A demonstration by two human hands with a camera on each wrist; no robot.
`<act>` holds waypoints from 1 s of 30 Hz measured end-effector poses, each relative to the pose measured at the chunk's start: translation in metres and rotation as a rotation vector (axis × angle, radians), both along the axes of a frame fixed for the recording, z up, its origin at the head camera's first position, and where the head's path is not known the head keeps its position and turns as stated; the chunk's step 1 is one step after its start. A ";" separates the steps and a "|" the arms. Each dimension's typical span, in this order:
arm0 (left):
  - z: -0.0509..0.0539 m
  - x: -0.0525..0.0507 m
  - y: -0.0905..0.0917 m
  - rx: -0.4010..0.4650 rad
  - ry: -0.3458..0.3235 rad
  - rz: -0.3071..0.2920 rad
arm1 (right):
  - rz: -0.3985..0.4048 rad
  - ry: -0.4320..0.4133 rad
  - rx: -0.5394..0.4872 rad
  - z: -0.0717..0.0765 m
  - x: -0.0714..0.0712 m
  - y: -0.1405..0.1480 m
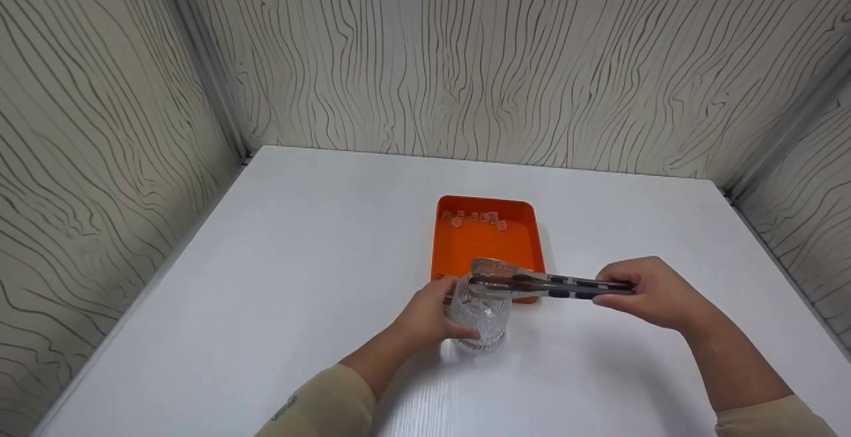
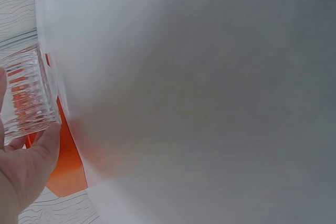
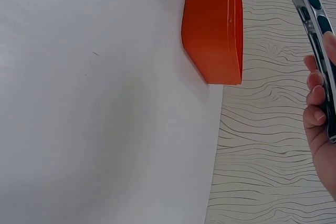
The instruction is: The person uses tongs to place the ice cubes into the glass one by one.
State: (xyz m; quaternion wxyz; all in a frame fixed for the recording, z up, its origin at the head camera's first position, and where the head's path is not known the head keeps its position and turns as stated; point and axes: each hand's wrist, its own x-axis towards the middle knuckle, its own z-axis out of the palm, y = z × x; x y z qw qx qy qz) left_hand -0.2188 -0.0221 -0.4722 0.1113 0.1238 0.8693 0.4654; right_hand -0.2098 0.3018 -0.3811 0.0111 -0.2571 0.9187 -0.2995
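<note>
- Two containers on the desk [image 1: 299,257]: orange tray [image 1: 463,245], clear ribbed glass [image 1: 490,322].
- Tray: several small clear cubes [image 1: 475,217] bunched toward its far side; orange bottom shows through the middle.
- Glass: just in front of the tray's near edge, mouth up. Something clear seems to sit inside; can't sort it from the cut pattern.
- Left hand [image 1: 425,317]: fingers curled round the glass's left side, thumb across the near face.
- Right hand [image 1: 643,291]: fingers pinching the dark-and-silver handles of metal tongs [image 1: 565,286]. Tongs lie roughly level, heads over the glass mouth, slightly parted. Can't tell if a cube is between them.
- Hidden: near edge of tray, partly behind tongs, glass and left hand. Can't tell if glass and tray touch.
- Left wrist view: hand and glass cut off at left edge; mostly hazy grey-white.
- Right wrist view: only a strip of glass at the top; tongs cut off at the top, hand cut off at right.
- Surface: desk white, slightly glossy, soft shadows under both arms.
- Room: pale walls [image 1: 425,58] with dark wood-grain lines, grey strips at the corners.
- Sleeves [image 1: 329,400]: beige; left one has lettering, too small to read.
</note>
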 end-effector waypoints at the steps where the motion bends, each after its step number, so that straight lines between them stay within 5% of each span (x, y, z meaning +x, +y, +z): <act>1: 0.000 0.000 0.000 -0.001 0.001 0.000 | -0.003 -0.005 0.000 0.000 0.000 0.000; 30: 0.001 0.001 -0.001 0.008 -0.005 -0.005 | -0.039 -0.016 0.005 0.006 -0.003 0.000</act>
